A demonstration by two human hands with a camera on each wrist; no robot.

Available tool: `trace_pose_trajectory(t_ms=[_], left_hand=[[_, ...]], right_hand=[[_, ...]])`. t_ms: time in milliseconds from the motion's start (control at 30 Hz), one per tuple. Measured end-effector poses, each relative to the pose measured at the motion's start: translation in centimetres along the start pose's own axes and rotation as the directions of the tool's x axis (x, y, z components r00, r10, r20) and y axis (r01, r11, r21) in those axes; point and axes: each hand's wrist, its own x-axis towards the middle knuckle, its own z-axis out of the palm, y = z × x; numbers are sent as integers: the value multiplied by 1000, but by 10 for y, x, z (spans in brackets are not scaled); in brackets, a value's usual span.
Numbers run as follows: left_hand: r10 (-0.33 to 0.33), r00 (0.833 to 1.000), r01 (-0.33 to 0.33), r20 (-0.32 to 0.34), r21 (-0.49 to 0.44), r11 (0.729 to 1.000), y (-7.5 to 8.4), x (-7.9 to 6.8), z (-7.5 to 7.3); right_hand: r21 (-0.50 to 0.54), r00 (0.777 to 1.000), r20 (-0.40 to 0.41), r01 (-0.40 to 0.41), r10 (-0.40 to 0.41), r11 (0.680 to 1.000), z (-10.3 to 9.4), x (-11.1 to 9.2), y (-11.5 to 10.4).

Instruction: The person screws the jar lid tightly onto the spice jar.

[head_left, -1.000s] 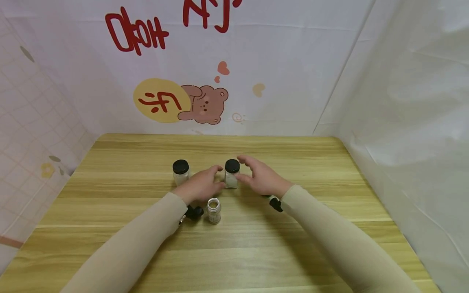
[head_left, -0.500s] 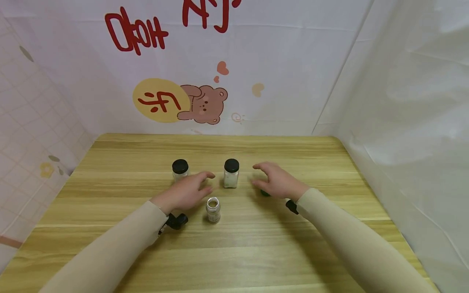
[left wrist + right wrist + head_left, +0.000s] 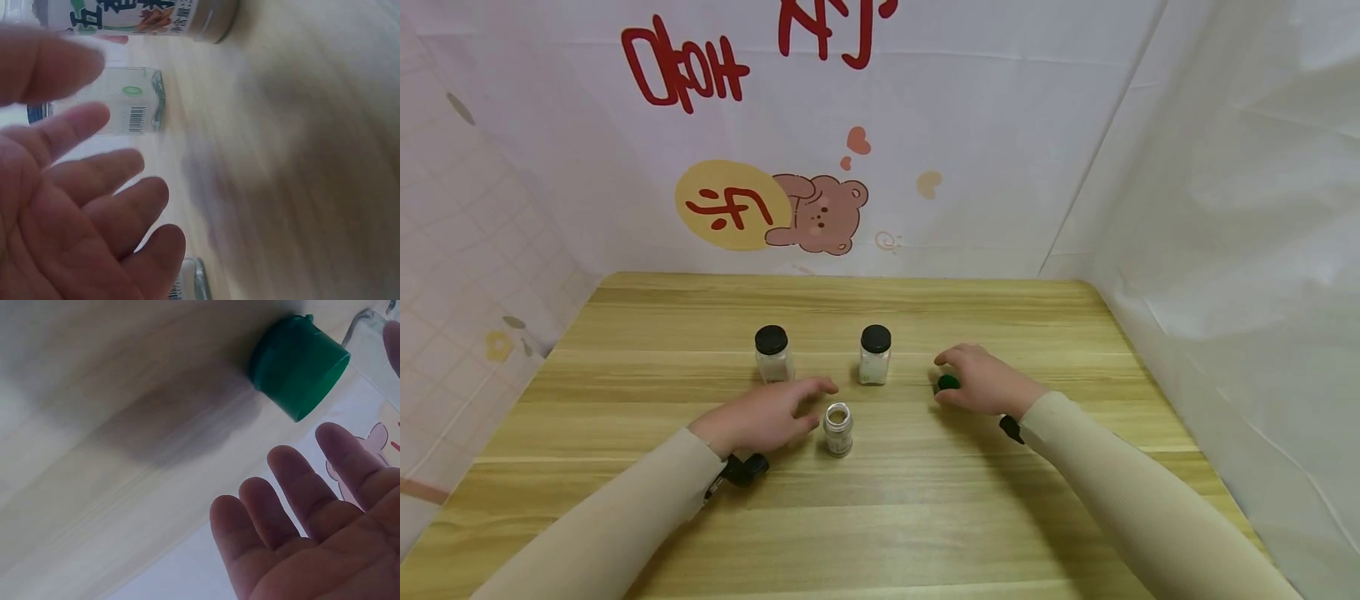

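Head view showed one uncapped jar (image 3: 838,432) upright, below the centre of the frame. Two hands, both relaxed and grasping nothing, flanked it: the left hand (image 3: 767,414), left of centre, held its thumb just beside the jar, contact hard to judge; the right hand (image 3: 988,382), right of centre, had its fingers extended near one green cap (image 3: 948,382). Beyond stood two black-lidded jars (image 3: 874,367), one central, one left; farther, one printed bear (image 3: 827,215), upper centre.
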Motion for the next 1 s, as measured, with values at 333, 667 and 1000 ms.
trace_pose_trajectory(t_ms=[333, 667, 1000], left_hand=[[62, 997, -62, 53, -1, 998, -1, -4, 8], [98, 995, -98, -2, -25, 995, 0, -2, 16], [141, 990, -140, 12, -49, 989, 0, 1, 19]], right_hand=[[-53, 1000, 16, 18, -17, 998, 3, 0, 6], [-15, 1000, 12, 5, -4, 1000, 4, -3, 6], [-26, 1000, 3, 10, -10, 1000, 6, -3, 7]])
